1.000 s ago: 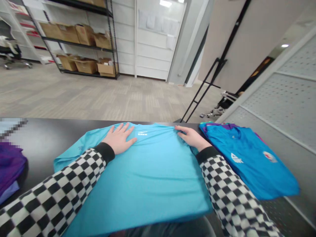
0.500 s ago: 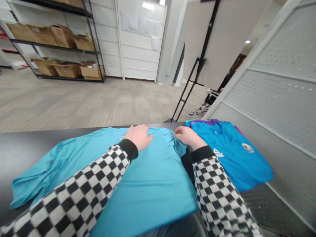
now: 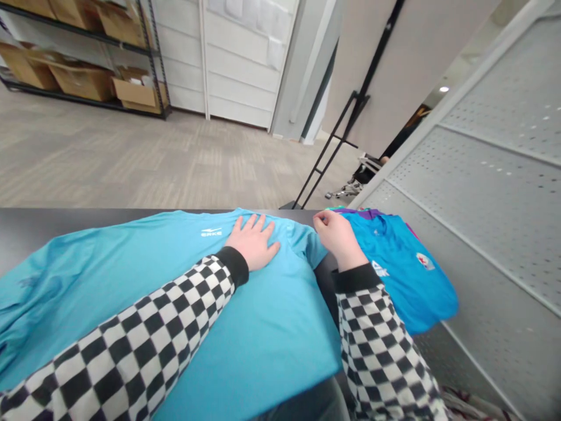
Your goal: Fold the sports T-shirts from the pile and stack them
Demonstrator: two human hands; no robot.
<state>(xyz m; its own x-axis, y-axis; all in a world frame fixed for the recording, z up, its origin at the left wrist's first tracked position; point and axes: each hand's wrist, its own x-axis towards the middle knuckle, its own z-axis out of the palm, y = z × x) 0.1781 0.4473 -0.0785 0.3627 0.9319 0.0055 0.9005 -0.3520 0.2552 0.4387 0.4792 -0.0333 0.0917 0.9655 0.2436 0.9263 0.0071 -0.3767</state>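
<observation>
The light-blue ERKE T-shirt (image 3: 263, 310) runs off at the left and bottom edges, and the left checkered sleeve (image 3: 144, 327) hides a broad strip of it. The right fingers (image 3: 322, 217) curl inward; whether they pinch any fabric cannot be told. The right cuff (image 3: 357, 278) covers part of the white logo (image 3: 380, 269) on the blue jersey (image 3: 407, 292), whose badge (image 3: 424, 261) is too small to read. Only edges show of the purple garment (image 3: 370, 213) beneath. The desk (image 3: 44, 216) is mostly covered. The shelving rack (image 3: 153, 54) is cropped above and at left. The grey partition (image 3: 495, 193) hides part of an office chair (image 3: 366, 173).
</observation>
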